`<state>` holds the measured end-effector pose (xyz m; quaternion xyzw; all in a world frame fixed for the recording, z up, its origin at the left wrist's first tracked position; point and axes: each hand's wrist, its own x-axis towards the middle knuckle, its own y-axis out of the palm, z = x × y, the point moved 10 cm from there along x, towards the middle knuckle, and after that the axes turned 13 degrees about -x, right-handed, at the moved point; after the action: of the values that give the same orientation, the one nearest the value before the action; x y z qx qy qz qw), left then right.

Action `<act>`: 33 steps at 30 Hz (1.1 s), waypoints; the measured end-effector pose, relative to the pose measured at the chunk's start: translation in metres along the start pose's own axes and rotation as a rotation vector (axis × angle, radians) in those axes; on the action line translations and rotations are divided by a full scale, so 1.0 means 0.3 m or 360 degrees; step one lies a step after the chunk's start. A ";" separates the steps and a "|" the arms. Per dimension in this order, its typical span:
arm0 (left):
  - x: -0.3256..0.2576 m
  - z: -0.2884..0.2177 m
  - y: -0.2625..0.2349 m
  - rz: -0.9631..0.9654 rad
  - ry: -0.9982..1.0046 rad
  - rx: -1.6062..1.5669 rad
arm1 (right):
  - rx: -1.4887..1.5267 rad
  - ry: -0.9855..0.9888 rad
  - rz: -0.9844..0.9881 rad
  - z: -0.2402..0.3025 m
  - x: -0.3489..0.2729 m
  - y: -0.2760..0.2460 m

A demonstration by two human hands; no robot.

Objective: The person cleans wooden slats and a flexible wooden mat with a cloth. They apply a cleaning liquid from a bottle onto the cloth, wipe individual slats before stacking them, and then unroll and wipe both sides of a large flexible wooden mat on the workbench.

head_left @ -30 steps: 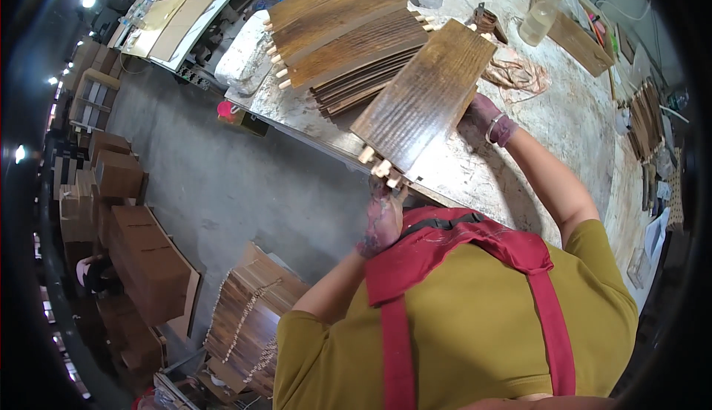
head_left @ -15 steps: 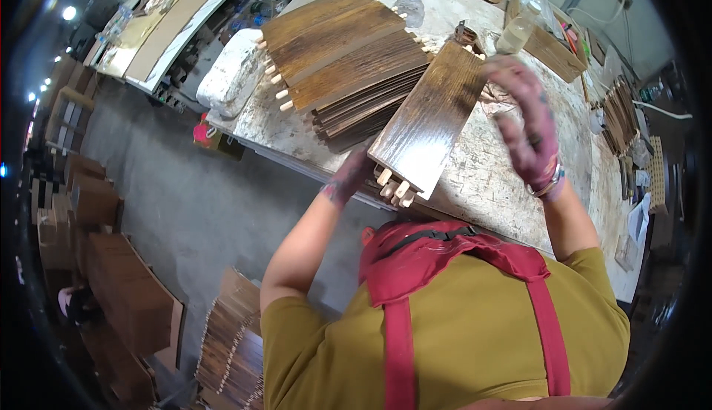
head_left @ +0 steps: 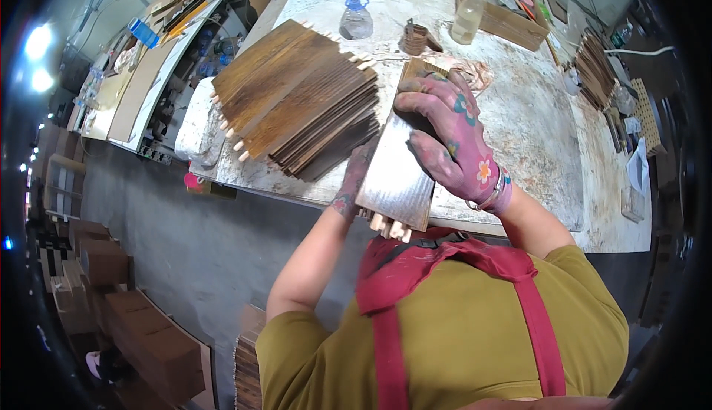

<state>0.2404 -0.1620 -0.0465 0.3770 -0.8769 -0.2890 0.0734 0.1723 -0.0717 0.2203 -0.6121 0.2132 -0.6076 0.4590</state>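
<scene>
A short stack of dark brown wooden boards (head_left: 397, 176) with pale dowel pegs at its near end juts over the table's front edge. My left hand (head_left: 356, 176), in a stained pink-purple glove, grips the stack's left side; its fingertips are hidden by the boards. Across the top board's upper right part lies my right hand (head_left: 456, 132), in a pink flowered glove, fingers curved and thumb apart. It touches the board but is not closed round it. Left of the stack, more pegged boards (head_left: 289, 87) lie fanned out on the table.
The white worktable (head_left: 512, 135) is stained. Toward its back stand a jug with a blue handle (head_left: 356, 20), a rusty brown tin (head_left: 415, 37), a clear bottle (head_left: 467, 17) and a cardboard box (head_left: 512, 28). Brown stacks (head_left: 152, 336) stand on the floor at lower left.
My right hand has come down from the air onto the top board. The stack appears more upright and nearer my body, with my left hand still on it. The whole view has shifted.
</scene>
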 end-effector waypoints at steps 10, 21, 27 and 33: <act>-0.063 -0.019 0.204 -0.0552 0.0165 0.1983 | 0.0586 0.0220 -0.0701 -0.550 -0.676 0.042; -0.041 -0.023 0.196 -0.0460 0.0229 0.1856 | 0.1076 0.0609 -0.0027 -0.741 -0.949 0.182; -0.136 0.156 -0.079 -0.0590 -0.0358 0.0522 | 0.0933 0.1095 -0.0265 -0.768 -1.020 0.104; -0.123 0.165 0.097 -0.0755 -0.0378 0.0576 | 0.1452 0.1466 -0.0293 -0.725 -1.034 0.156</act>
<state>0.2312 -0.0977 -0.0674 0.5414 -0.8042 -0.1794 -0.1671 -0.0711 0.0936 -0.0229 -0.0487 0.0556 -0.8739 0.4804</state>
